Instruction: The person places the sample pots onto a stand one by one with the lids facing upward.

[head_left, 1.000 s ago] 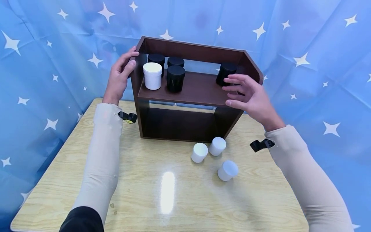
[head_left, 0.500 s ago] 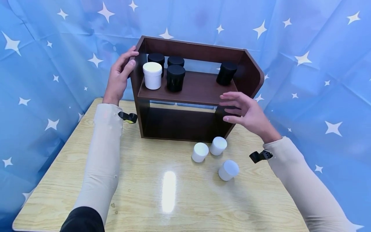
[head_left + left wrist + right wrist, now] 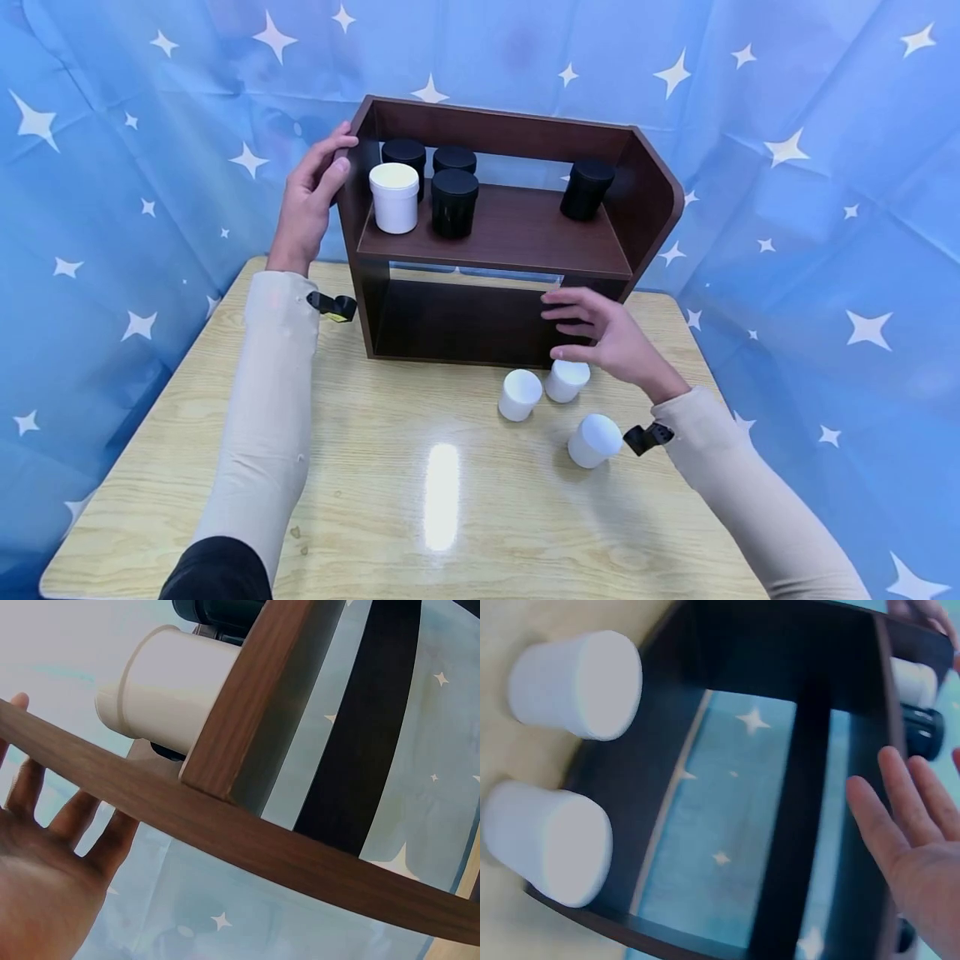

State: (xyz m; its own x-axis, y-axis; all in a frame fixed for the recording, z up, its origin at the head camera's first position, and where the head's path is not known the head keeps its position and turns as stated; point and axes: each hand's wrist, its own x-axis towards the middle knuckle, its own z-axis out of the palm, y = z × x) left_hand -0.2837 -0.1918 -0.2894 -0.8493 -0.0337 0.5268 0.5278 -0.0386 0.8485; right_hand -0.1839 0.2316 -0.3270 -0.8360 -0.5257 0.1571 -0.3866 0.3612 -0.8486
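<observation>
From the head view, I see the person's left hand [image 3: 303,200] resting at the left side board of a dark brown shelf [image 3: 525,229], with the fingers rather straight and the thumb against the board's edge. On the upper level of the shelf, near its left end, stands a white jar [image 3: 394,200]; three black jars [image 3: 454,208] stand close around it, two behind and one to its right. Another black jar [image 3: 587,192] stands near the right end of the same level. The person's right hand [image 3: 606,335] hangs before the lower right part of the shelf, free, with its fingers loosely spread. Below it, on the wooden table [image 3: 360,467] and in front of the shelf, are three white jars [image 3: 520,396]: two just beside its front, the third farther out. In the left wrist view, the edge of the shelf's side board crosses before the fingers, and one fingertip shows past it. In the right wrist view, the right hand is in front of the shelf, the fingers apart from each other, and two of the table's jars stand well apart from it.
</observation>
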